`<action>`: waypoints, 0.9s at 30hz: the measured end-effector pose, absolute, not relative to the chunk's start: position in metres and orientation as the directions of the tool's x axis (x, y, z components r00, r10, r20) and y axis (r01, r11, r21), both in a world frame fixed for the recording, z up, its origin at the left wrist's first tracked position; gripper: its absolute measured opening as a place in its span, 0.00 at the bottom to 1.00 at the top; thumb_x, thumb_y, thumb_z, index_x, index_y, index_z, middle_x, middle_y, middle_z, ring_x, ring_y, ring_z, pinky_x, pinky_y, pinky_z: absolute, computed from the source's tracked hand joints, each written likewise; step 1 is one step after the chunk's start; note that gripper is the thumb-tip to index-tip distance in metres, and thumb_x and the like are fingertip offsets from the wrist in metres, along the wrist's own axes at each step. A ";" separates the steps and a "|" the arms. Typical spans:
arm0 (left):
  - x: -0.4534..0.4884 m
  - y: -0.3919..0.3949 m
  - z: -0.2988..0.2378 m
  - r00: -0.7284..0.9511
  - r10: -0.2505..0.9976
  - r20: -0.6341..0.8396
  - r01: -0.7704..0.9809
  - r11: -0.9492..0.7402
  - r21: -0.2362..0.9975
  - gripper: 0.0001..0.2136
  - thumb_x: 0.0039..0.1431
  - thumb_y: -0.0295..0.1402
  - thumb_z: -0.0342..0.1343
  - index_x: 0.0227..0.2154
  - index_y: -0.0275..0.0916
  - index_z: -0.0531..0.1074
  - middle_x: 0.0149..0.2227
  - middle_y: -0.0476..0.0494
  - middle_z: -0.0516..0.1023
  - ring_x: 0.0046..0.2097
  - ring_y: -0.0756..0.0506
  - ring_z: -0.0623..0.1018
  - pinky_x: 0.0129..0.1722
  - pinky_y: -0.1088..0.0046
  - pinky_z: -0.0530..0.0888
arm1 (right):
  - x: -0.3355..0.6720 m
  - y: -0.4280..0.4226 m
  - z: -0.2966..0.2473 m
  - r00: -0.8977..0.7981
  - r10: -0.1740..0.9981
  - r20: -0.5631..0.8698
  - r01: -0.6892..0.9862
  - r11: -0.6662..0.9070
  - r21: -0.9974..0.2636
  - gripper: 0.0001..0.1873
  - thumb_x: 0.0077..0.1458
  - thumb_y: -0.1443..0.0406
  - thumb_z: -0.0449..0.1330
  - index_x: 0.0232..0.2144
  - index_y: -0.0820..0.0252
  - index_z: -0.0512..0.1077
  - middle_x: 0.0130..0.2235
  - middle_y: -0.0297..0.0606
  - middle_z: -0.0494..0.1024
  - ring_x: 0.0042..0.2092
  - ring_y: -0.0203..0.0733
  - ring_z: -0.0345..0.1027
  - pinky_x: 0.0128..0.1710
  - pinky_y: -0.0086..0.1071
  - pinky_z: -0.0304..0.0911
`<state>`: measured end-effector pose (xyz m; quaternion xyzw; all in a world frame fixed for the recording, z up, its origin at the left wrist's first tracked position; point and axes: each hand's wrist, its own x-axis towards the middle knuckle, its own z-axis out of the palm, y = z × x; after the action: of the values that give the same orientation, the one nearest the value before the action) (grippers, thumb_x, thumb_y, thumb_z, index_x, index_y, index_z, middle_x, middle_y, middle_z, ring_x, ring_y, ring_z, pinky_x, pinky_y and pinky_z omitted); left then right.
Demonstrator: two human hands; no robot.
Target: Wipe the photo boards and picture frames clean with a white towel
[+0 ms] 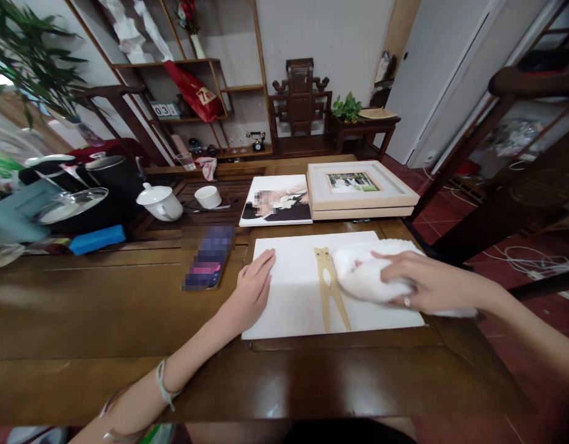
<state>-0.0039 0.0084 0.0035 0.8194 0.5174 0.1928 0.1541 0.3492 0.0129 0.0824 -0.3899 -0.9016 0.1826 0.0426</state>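
Observation:
A white rectangular board (289,290) lies flat on the wooden table in front of me. Fixed or resting on it is a gold A-shaped piece (324,287), with two legs pointing toward me and small round spots at its top. My left hand (255,285) lies on the board's left edge, fingers stretched out and holding nothing. In my right hand (411,280) is a bunched white cloth (370,269), pressed on the right side of the board next to the gold piece. The cloth hides the board's upper right corner.
Beyond the board lie a photo panel (278,200) and stacked wooden picture frames (363,191). To the left are a phone (209,256), a white lidded bowl (159,201), a small white cup (208,197), a blue block (98,239) and a dark pot (87,213). The table (127,320) ends at right.

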 end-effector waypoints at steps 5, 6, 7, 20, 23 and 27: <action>-0.004 0.008 0.006 0.394 0.906 0.151 0.787 -0.418 0.453 0.22 0.70 0.32 0.35 0.64 0.38 0.54 0.67 0.33 0.56 0.68 0.40 0.56 0.64 0.52 0.56 | 0.355 -0.029 0.099 -0.722 0.645 -0.250 0.675 0.577 -0.461 0.18 0.39 0.72 0.60 0.36 0.51 0.75 0.47 0.36 0.77 0.57 0.52 0.66 0.48 0.37 0.66; -0.004 0.008 0.006 0.399 0.905 0.150 0.786 -0.421 0.453 0.22 0.70 0.32 0.35 0.64 0.37 0.54 0.67 0.33 0.56 0.68 0.40 0.56 0.64 0.52 0.56 | 0.354 -0.027 0.101 -0.718 0.642 -0.269 0.680 0.565 -0.468 0.15 0.40 0.71 0.60 0.34 0.52 0.75 0.44 0.36 0.77 0.54 0.51 0.69 0.46 0.35 0.67; -0.004 0.008 0.006 0.402 0.904 0.149 0.785 -0.424 0.452 0.22 0.70 0.31 0.35 0.65 0.37 0.54 0.67 0.33 0.56 0.68 0.39 0.56 0.64 0.52 0.56 | 0.353 -0.022 0.103 -0.711 0.649 -0.271 0.686 0.556 -0.469 0.10 0.42 0.69 0.61 0.31 0.53 0.74 0.41 0.36 0.78 0.49 0.50 0.71 0.43 0.34 0.67; -0.005 0.009 0.004 0.408 0.898 0.164 0.783 -0.436 0.444 0.22 0.70 0.32 0.35 0.64 0.39 0.54 0.67 0.33 0.57 0.68 0.40 0.55 0.63 0.52 0.57 | 0.291 0.020 0.071 -0.757 0.648 0.080 0.588 0.730 -0.348 0.08 0.48 0.73 0.57 0.31 0.59 0.72 0.47 0.48 0.76 0.59 0.55 0.60 0.58 0.51 0.54; -0.005 0.009 0.003 0.403 0.900 0.165 0.786 -0.433 0.441 0.22 0.70 0.32 0.35 0.65 0.39 0.54 0.67 0.34 0.57 0.68 0.40 0.56 0.63 0.52 0.56 | 0.294 -0.014 0.079 -0.830 0.558 0.001 0.522 0.776 -0.353 0.16 0.45 0.75 0.57 0.37 0.59 0.74 0.58 0.48 0.69 0.67 0.56 0.47 0.65 0.58 0.41; -0.004 0.008 0.003 0.395 0.903 0.168 0.788 -0.427 0.443 0.22 0.70 0.32 0.35 0.64 0.38 0.54 0.67 0.33 0.56 0.68 0.40 0.56 0.63 0.52 0.56 | 0.299 -0.045 0.091 -0.872 0.488 -0.045 0.466 0.798 -0.382 0.21 0.42 0.77 0.56 0.39 0.56 0.74 0.59 0.41 0.69 0.67 0.53 0.46 0.67 0.55 0.41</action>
<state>-0.0043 0.0084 0.0025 0.8219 0.5145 0.1948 0.1478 0.2989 -0.0452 0.0913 -0.2516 -0.9478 0.1939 0.0277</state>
